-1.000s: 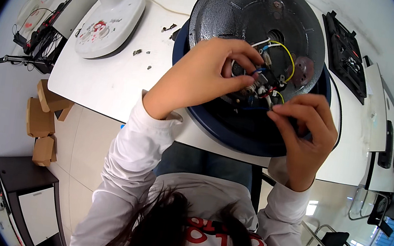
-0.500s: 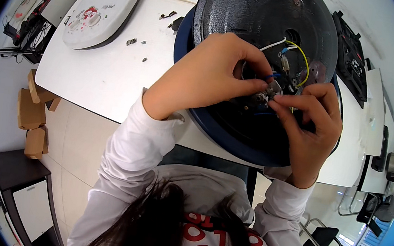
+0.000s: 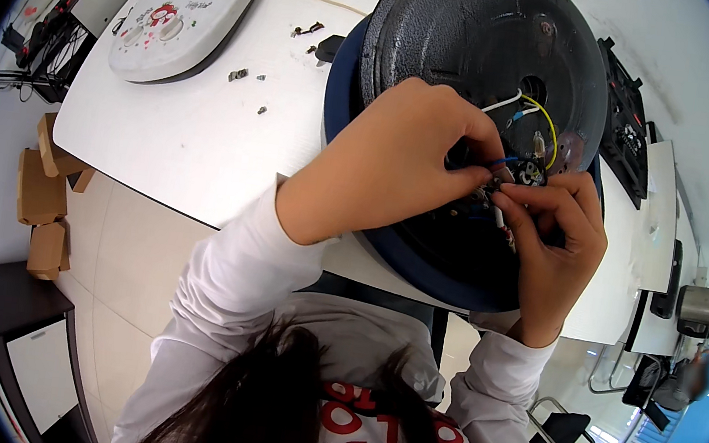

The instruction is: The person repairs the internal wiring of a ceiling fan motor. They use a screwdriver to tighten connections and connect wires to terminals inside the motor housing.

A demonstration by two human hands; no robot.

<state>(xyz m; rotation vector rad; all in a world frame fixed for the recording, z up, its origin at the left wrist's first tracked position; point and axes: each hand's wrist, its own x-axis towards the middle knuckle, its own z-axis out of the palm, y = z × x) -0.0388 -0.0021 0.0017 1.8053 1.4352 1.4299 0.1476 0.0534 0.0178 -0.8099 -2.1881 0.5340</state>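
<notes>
Person wears a white long-sleeved top; 2 sleeves (image 3: 233, 273) reach to the wrists. Red printing shows on the chest. Dark long hair (image 3: 260, 414) hangs forward; both hands are bare.

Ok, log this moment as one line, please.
left hand: pinching wires | right hand: pinching same spot | round black appliance base on white table

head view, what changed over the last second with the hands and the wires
Little changed. Both hands shifted slightly right across the round black appliance base, following the camera's drift. The left hand and right hand still pinch the small wired part between them. The white fan base stayed put.
</notes>
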